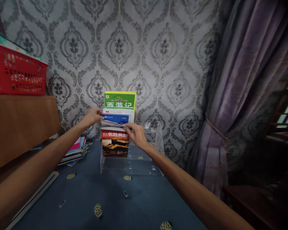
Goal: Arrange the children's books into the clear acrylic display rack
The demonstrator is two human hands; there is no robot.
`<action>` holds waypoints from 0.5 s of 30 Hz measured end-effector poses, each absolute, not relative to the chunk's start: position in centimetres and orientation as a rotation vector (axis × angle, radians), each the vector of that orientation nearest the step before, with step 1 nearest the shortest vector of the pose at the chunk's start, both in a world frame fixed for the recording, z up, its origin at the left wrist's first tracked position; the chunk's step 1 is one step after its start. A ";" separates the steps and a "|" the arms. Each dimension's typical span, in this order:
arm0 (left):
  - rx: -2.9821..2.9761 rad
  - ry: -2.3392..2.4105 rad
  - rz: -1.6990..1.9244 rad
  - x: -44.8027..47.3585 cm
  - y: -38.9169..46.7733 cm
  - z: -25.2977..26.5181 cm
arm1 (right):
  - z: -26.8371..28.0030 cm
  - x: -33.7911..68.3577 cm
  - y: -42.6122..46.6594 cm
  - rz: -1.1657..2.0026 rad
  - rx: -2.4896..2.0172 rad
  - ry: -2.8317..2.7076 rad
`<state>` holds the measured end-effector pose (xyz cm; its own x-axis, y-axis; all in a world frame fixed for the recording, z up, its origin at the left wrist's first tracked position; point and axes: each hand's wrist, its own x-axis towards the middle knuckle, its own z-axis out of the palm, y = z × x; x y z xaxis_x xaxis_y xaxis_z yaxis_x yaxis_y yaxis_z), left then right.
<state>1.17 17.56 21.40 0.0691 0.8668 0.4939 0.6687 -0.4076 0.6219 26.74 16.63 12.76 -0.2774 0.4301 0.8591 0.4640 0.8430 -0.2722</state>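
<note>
At the left side of a clear acrylic book rack point(144, 164), books stand in stepped rows. My left hand point(94, 116) pinches the left top corner of a thin white-edged booklet point(112, 124), and my right hand point(136, 134) has its thumb and fingers closed on the right corner. The booklet's lower part is hidden behind a dark book with a red title band point(115, 143) in front. Just behind it stands a blue booklet point(115, 118) marked 2022. Farther back are a white booklet point(118, 111) and a green book with a yellow edge point(120, 98).
A stack of books point(74, 153) lies on the blue tablecloth point(110, 191) at left, beside a wooden cabinet point(21, 124). A red plastic basket point(16, 72) sits on the cabinet. Patterned wallpaper is behind the rack; a tied purple curtain point(220, 137) hangs at right.
</note>
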 end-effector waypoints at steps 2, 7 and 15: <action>2.190 1.526 1.186 1.0 17.1 21.4 | 12.8 26.8 16.6 -0.032 -0.662 -1.906; 2.462 1.543 1.041 0.6 16.5 21.5 | 12.8 26.9 16.6 -0.014 -0.660 -1.905; 2.873 1.597 0.970 1.2 15.7 21.3 | 12.7 26.9 16.6 0.007 -0.648 -1.906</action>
